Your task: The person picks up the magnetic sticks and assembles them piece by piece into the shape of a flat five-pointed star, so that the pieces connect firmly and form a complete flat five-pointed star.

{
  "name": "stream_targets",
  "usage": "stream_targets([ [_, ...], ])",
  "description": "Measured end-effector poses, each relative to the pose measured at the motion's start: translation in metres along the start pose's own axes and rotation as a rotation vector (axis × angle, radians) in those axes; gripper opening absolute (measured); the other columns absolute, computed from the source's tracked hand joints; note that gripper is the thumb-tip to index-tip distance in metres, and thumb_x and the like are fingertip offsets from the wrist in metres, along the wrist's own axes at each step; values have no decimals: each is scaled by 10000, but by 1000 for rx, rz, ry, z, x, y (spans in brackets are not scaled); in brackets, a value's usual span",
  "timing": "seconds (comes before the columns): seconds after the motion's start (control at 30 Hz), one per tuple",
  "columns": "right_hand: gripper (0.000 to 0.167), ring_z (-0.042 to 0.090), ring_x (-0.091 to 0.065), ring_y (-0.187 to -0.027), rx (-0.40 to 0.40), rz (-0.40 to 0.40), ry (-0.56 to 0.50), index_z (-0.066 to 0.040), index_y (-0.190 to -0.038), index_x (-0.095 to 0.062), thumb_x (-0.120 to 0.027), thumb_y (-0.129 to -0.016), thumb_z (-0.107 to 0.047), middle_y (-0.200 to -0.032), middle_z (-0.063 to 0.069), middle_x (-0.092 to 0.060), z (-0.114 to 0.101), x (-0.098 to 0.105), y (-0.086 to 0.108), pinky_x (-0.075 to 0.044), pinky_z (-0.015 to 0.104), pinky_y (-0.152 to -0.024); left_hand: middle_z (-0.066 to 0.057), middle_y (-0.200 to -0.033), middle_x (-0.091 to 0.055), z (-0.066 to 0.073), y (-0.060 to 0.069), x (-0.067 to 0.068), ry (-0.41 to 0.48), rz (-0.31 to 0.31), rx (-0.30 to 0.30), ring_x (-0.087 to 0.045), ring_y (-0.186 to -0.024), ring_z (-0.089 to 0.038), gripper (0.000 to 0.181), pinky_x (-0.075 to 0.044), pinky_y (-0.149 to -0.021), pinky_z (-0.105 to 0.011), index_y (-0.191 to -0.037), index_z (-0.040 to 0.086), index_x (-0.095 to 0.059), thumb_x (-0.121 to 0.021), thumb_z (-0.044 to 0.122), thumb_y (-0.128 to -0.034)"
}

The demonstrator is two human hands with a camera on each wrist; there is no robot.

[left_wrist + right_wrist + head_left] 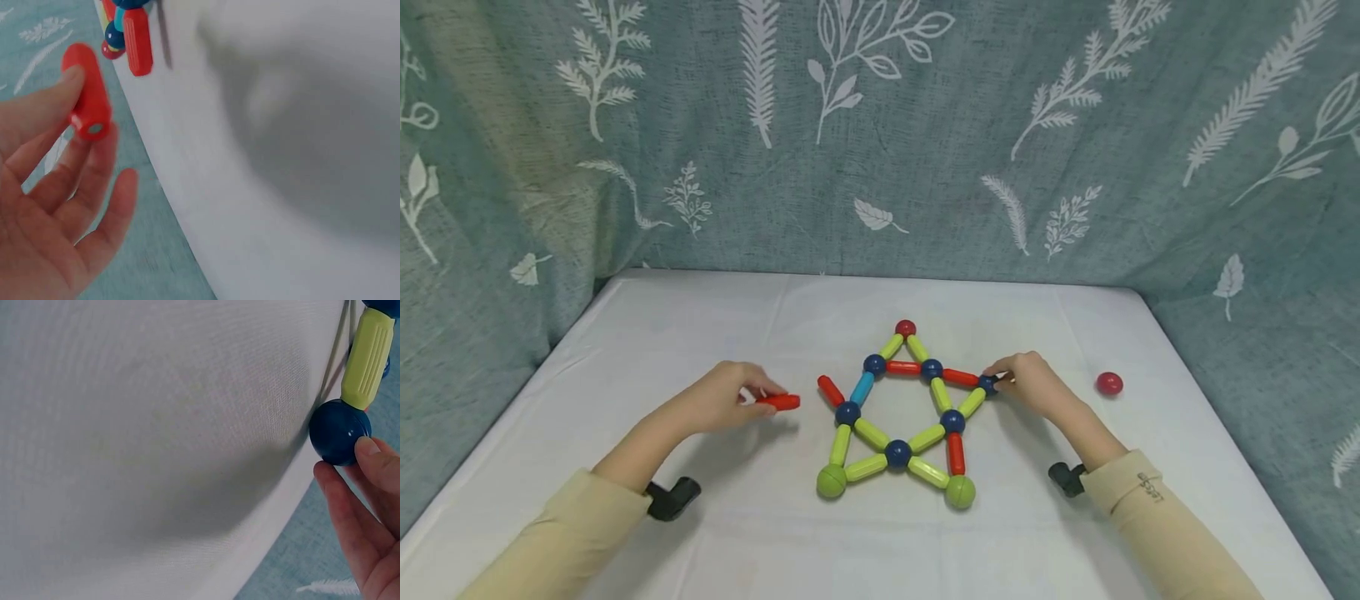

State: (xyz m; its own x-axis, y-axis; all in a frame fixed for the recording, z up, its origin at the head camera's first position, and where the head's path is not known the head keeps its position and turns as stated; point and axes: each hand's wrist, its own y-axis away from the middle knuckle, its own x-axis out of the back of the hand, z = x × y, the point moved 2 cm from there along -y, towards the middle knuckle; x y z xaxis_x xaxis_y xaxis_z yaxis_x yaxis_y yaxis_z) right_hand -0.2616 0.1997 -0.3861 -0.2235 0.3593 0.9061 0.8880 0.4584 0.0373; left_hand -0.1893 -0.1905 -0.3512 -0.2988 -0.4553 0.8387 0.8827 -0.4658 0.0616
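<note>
Between thumb and fingers, my left hand [727, 398] pinches a red magnetic rod [90, 94], held just left of a star-like frame of rods and balls. My right hand [1032, 382] grips a dark blue ball [337, 432] at the frame's right corner. A red rod [961, 377] and a yellow-green rod [369, 359] run from that ball into the frame. On the left side, a loose-ended red rod [831, 391] sticks out from another blue ball [847, 413]. A red ball [906, 328] tops the frame; green balls [831, 481] form its lower corners.
A single red ball [1109, 383] lies to the right of my right hand. White cloth covers the table [760, 533], and a teal leaf-patterned curtain [925, 208] hangs behind it. Each wrist carries a black camera mount [673, 498].
</note>
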Motion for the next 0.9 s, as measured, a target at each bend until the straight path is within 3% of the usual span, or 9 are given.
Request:
stream_targets([
  [0.23, 217, 279, -640, -874, 11, 4, -1, 17, -984, -691, -624, -792, 91, -995, 179, -659, 1, -1, 0, -523, 365, -739, -84, -942, -604, 9, -62, -17, -18, 59, 100, -523, -837, -220, 240, -461, -675, -303, -1078, 34, -676, -646, 86, -846],
  [0.4, 213, 280, -640, -873, 8, 10, 0, 16, -980, -692, -623, -793, 90, -993, 179, -659, 2, -1, 0, -523, 365, -737, -113, -1004, -591, 11, -91, -32, 51, 59, 217, -495, -826, -218, 255, -452, -664, -270, -1109, 22, -658, -617, 82, -864],
  [0.6, 218, 280, -637, -887, 0, 8, 4, 8, -991, -694, -624, -798, 81, -1005, 175, -659, 1, 0, 0, -521, 367, -752, -130, -1040, -606, 6, -106, -43, 63, 52, 249, -496, -847, -218, 240, -448, -696, -281, -1093, 24, -666, -604, 67, -865],
  [0.9, 222, 284, -637, -895, -4, 2, 6, 4, -1001, -693, -628, -800, 73, -1014, 174, -657, 1, 0, 0, -521, 370, -757, -127, -1050, -614, 5, -109, -48, 72, 39, 253, -502, -883, -222, 235, -458, -716, -283, -1090, 26, -668, -608, 77, -868],
])
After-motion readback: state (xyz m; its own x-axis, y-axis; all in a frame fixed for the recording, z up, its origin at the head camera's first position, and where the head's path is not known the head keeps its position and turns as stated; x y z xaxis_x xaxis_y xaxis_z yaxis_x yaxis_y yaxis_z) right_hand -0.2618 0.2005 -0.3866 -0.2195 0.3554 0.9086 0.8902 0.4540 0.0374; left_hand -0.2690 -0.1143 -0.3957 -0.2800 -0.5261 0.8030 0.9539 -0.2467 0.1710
